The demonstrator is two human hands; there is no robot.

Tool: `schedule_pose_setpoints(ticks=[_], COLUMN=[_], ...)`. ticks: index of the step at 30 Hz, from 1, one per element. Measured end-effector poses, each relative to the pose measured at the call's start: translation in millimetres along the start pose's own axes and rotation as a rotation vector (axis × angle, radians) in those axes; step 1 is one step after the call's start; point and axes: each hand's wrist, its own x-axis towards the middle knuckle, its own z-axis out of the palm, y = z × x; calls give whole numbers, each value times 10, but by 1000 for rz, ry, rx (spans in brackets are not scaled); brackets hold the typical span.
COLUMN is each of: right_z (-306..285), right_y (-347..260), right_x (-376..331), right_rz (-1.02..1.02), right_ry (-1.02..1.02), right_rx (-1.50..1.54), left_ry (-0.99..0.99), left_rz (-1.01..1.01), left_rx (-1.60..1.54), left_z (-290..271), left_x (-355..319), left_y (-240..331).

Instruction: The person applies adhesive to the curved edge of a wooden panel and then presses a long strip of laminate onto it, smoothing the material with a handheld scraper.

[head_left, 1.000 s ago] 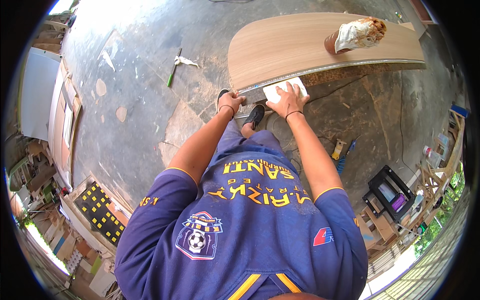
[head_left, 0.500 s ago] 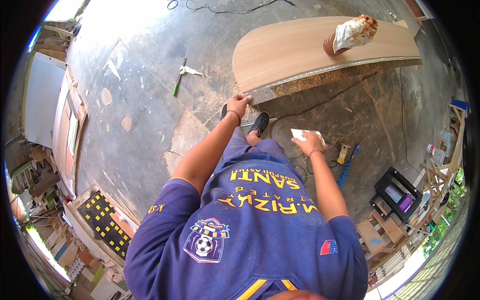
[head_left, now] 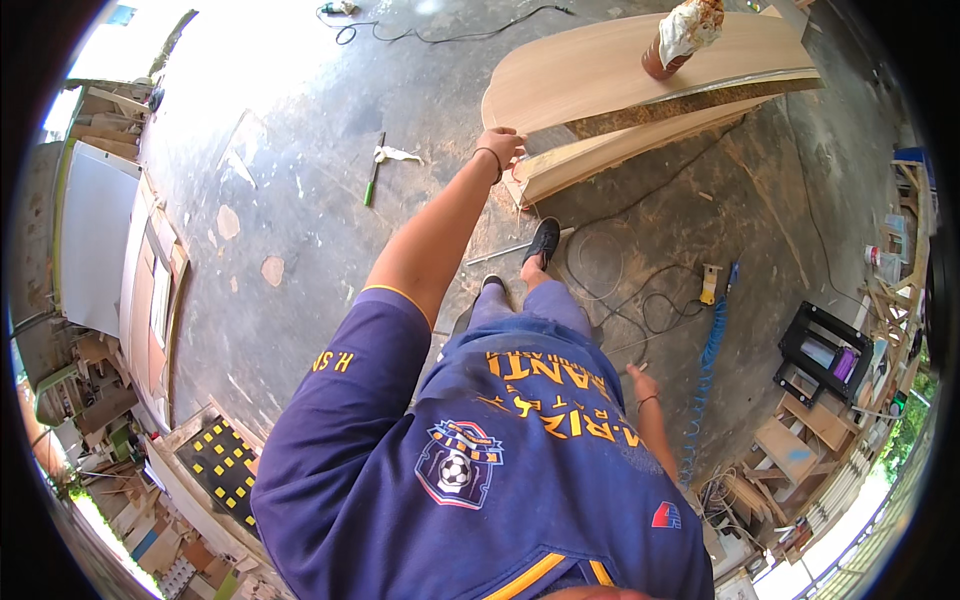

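My left hand (head_left: 500,147) is closed on the near left corner of a pale wooden panel (head_left: 580,75) with a rounded left end. Below the panel's near side show a rough brown edge (head_left: 680,107) and a pale long board or side (head_left: 610,150). On top stands a brown container (head_left: 665,58) crusted with white and orange-brown matter. Lower right, my right hand (head_left: 645,385) hangs close to my body, well apart from the panel. Its fingers look curled round a small pale thing; my shirt hides part of the hand.
A green-handled tool (head_left: 372,180) lies on the concrete floor beside a white scrap (head_left: 398,154). To the right are a yellow tool (head_left: 710,285), a blue coiled hose (head_left: 715,335) and a black frame (head_left: 828,352). A dark cable (head_left: 660,205) and a metal rod (head_left: 505,250) cross the floor.
My left hand has moved up and slightly right along with the panel's near edge, which looks raised. My right hand has swung down toward my body; the white pad it held no longer shows clearly.
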Motion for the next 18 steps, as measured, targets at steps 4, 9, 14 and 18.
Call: schedule_pose_setpoints(ticks=[4, 9, 14, 18], right_z=[362, 658, 603, 581], right_y=[444, 1049, 1145, 1250], right_x=[-301, -165, -188, 43], right_rz=[-72, -111, -115, -134], right_ry=[-44, -83, -32, -65], right_rx=[96, 248, 206, 462], left_ry=[-36, -117, -21, 75], left_rz=[-56, -83, -137, -210], left_rx=[-93, -92, -52, 732], left_z=[-94, -289, -520, -838], left_x=[-109, -263, -766, -1567], left_y=[-128, -720, -2240, -3357])
